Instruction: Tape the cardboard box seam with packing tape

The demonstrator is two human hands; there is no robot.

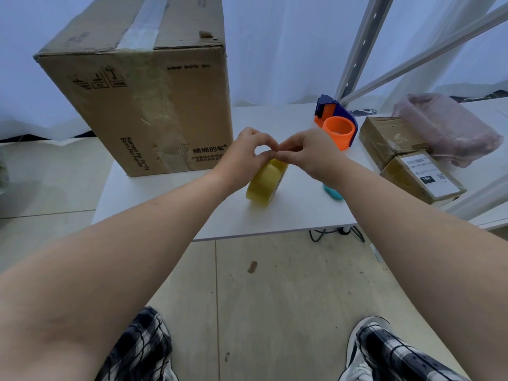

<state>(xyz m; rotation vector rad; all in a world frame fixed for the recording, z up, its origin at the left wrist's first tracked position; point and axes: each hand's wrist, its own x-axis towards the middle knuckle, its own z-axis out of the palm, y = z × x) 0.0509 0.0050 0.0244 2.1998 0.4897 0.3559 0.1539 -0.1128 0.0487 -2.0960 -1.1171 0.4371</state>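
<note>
A tall cardboard box point(143, 105) stands at the back left of the white table point(170, 204), with old clear tape along its top seam. A yellowish roll of packing tape point(265, 182) stands on edge on the table in front of me. My left hand point(244, 158) rests on top of the roll with thumb and fingers pinched at its upper rim. My right hand point(308, 155) meets it there, fingertips pinched at the same spot on the roll's edge. Whether a loose tape end is lifted cannot be seen.
An orange and blue tape dispenser point(336, 122) stands behind my right hand. Two small wrapped parcels point(406, 158) and a pink bag point(450, 127) lie at the right. A teal object point(332, 192) peeks from under my right wrist. Metal shelf posts point(365, 48) rise behind.
</note>
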